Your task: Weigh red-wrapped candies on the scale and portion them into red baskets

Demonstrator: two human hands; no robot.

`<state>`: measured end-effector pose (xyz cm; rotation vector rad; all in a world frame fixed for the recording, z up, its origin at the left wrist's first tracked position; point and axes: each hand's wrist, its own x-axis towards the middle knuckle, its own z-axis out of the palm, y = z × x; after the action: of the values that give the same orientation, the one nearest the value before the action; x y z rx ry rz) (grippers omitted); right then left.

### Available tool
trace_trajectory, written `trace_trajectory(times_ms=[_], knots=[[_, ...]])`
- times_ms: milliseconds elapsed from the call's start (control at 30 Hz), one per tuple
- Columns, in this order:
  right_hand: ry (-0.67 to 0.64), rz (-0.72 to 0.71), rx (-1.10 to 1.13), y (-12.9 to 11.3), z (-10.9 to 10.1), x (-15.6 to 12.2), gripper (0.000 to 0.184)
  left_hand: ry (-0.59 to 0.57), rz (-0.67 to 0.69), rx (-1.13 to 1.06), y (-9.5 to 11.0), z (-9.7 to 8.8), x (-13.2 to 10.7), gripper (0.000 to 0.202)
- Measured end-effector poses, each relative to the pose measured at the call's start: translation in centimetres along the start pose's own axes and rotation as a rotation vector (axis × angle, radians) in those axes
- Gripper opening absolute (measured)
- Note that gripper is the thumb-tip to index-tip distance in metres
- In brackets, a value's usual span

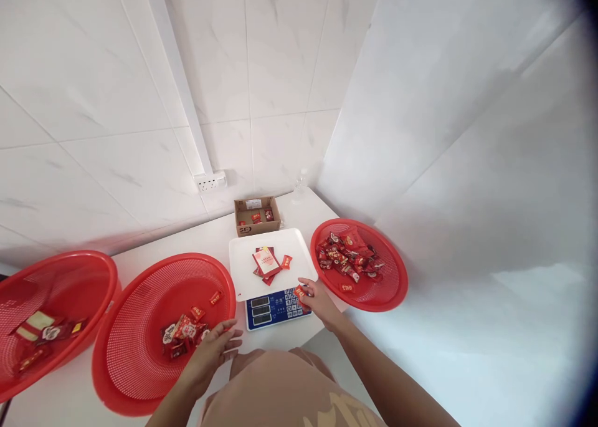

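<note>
My right hand [316, 302] pinches a small red-wrapped candy [301, 295] above the keypad of a blue-fronted digital scale [279, 308]. The white weighing pan [245, 271] carries a small stack of red packets with a pale pink-and-red card [268, 262] on top. Beside the stack lies another red candy [286, 262]. My left hand [215, 347] hovers at the right rim of the middle red basket [126, 327], fingers apart, with nothing seen in it. Several red-wrapped sweets [185, 331] lie in that basket.
A red basket [397, 283] with a heap of sweets stands to the right. Another red basket [100, 277] is at the far left. Behind the scale are a small cardboard box [258, 229] holding a few packets and a clear bottle [301, 182]. Walls close off the table behind and right.
</note>
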<state>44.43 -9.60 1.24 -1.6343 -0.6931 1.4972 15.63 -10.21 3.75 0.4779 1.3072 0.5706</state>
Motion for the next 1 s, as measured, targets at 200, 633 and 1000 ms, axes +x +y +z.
trace_trajectory(times_ms=[200,633,1000], knots=[[-0.297,-0.012,-0.109,-0.9,4.1,-3.0,0.055,-0.074,0.028,0.043,-0.8,0.2,-0.9,0.051],[-0.48,-0.147,-0.352,1.1,6.5,-4.8,0.035,-0.25,0.13,0.296,0.6,4.4,-2.5,0.016],[-0.134,-0.191,-0.305,-2.1,0.7,-1.7,0.03,-0.17,0.104,-0.133,1.4,3.0,-1.8,0.029]])
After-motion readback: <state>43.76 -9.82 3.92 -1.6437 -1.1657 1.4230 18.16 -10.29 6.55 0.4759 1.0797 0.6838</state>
